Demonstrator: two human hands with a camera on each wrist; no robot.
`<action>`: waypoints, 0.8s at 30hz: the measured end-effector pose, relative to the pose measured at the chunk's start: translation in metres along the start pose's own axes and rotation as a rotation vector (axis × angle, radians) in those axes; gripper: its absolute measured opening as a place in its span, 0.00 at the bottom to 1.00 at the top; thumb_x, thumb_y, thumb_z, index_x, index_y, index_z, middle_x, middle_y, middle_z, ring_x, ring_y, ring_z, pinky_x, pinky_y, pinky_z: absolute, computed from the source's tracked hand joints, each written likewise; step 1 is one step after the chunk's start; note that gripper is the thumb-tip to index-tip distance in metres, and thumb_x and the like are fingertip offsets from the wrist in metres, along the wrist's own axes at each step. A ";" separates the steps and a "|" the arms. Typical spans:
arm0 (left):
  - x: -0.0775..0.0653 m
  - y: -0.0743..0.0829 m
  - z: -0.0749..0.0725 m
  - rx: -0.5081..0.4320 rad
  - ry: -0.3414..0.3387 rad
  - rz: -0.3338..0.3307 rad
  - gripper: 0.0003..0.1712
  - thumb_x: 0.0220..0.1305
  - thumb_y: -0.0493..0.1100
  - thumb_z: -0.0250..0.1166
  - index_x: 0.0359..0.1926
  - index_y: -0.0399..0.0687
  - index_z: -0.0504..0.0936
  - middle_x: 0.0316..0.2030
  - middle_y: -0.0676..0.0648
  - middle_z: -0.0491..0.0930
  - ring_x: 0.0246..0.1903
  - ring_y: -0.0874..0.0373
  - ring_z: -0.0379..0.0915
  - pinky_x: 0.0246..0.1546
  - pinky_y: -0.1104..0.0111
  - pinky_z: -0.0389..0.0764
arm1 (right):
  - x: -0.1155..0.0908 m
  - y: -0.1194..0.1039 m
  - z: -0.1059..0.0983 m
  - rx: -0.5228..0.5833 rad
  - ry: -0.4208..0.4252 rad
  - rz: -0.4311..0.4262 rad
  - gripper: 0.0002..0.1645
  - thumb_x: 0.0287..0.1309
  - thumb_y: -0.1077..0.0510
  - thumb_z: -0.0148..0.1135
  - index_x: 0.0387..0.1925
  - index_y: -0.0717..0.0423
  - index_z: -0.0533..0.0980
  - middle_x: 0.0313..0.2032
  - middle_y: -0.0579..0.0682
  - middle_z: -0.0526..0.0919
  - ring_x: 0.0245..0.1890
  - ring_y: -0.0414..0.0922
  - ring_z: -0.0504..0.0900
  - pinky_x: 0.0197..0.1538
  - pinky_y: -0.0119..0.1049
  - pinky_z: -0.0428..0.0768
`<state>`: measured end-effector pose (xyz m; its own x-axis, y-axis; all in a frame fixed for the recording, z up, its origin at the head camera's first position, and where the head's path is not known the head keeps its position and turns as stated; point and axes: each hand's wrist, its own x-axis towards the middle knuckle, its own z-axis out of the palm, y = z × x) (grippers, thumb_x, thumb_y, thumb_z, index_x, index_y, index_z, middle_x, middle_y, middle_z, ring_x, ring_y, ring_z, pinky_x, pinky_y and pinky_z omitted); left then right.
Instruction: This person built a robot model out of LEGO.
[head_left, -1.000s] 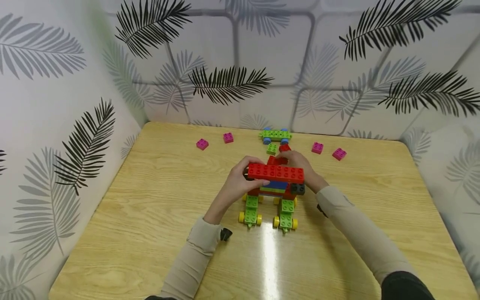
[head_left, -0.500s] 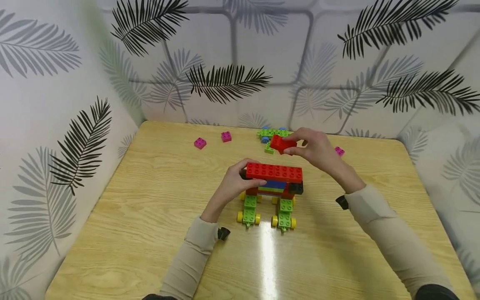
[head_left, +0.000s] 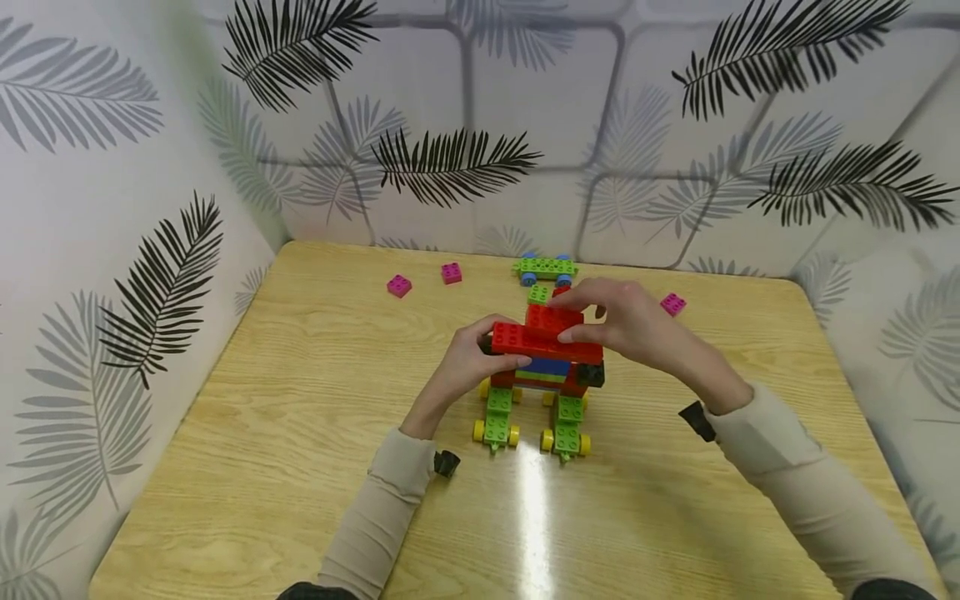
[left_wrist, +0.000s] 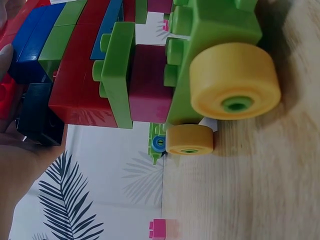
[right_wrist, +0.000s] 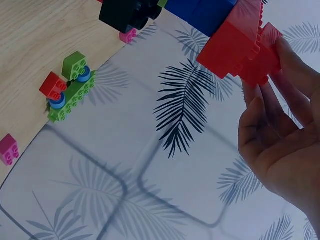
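Note:
A toy block vehicle stands on the table on two green wheeled bases [head_left: 498, 417] with yellow wheels [left_wrist: 235, 80]. Above them are stacked red, green and blue bricks [head_left: 549, 367], dark end bricks [left_wrist: 42, 120] and a red top layer [head_left: 508, 336]. My left hand [head_left: 468, 367] grips the stack's left end, thumb along its front and the other fingers behind. My right hand [head_left: 637, 325] pinches a red brick [head_left: 546, 318] between thumb and fingers, right on the top layer. In the right wrist view the red brick [right_wrist: 267, 60] meets the red bricks below it.
Magenta bricks lie behind at left [head_left: 400, 286] and at right [head_left: 673, 304]. At the back centre stands a green wheeled base [head_left: 545, 267] with blue wheels. In front of it are a small green brick [head_left: 537, 294] and a partly hidden red brick [head_left: 561, 292].
My right hand lifted the red brick from behind the vehicle, raised it up to the right, then brought it down onto the red top. My left hand keeps its grip.

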<state>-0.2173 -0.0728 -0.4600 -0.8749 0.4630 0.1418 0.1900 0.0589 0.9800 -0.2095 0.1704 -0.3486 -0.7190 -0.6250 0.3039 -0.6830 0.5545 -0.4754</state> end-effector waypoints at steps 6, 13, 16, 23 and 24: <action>-0.001 -0.001 0.000 0.012 -0.002 -0.020 0.22 0.57 0.43 0.72 0.52 0.46 0.77 0.45 0.46 0.81 0.40 0.52 0.78 0.39 0.63 0.81 | -0.001 -0.003 0.002 -0.025 -0.056 0.021 0.25 0.50 0.58 0.73 0.52 0.56 0.81 0.40 0.48 0.84 0.34 0.42 0.77 0.35 0.38 0.77; 0.001 -0.001 0.001 0.015 0.000 -0.036 0.24 0.57 0.44 0.72 0.53 0.46 0.77 0.46 0.45 0.80 0.42 0.52 0.78 0.41 0.63 0.81 | 0.002 -0.010 -0.002 -0.040 -0.148 0.030 0.25 0.52 0.56 0.72 0.53 0.55 0.80 0.41 0.47 0.82 0.36 0.44 0.75 0.37 0.38 0.78; 0.003 -0.001 0.000 0.027 -0.004 -0.031 0.23 0.57 0.45 0.72 0.53 0.48 0.77 0.46 0.46 0.80 0.41 0.52 0.78 0.40 0.62 0.81 | 0.004 -0.012 -0.004 -0.056 -0.174 0.024 0.26 0.52 0.56 0.72 0.54 0.55 0.80 0.43 0.48 0.82 0.38 0.44 0.76 0.39 0.39 0.79; 0.006 0.000 -0.002 0.045 -0.018 -0.018 0.23 0.57 0.47 0.72 0.52 0.48 0.77 0.45 0.47 0.80 0.42 0.51 0.78 0.41 0.62 0.81 | 0.008 -0.014 -0.004 -0.099 -0.187 0.005 0.25 0.51 0.56 0.72 0.53 0.55 0.81 0.38 0.47 0.81 0.34 0.43 0.75 0.36 0.36 0.76; 0.006 0.001 -0.002 0.046 -0.018 -0.020 0.23 0.57 0.46 0.72 0.52 0.47 0.77 0.45 0.47 0.80 0.42 0.51 0.78 0.41 0.62 0.81 | 0.008 -0.014 -0.004 -0.100 -0.185 0.005 0.24 0.51 0.56 0.73 0.52 0.56 0.81 0.37 0.46 0.80 0.33 0.43 0.74 0.35 0.35 0.75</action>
<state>-0.2236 -0.0717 -0.4576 -0.8709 0.4769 0.1191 0.1928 0.1086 0.9752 -0.2064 0.1595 -0.3359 -0.6926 -0.7075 0.1404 -0.6956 0.6037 -0.3894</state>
